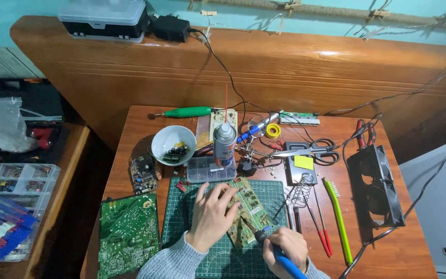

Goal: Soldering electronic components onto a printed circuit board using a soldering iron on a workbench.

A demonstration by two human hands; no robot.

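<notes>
green circuit board (129, 235) (spare) lies beside hands (212, 217), spray can (224, 144) behind.

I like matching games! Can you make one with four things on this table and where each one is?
Things:
1. soldering iron
2. white bowl
3. scissors
4. black fan

Places:
A. at the right edge of the table
B. held in the right hand
C. just left of the spray can
D. on the stand with the yellow sponge

Pairs: 1-B, 2-C, 3-D, 4-A
</notes>
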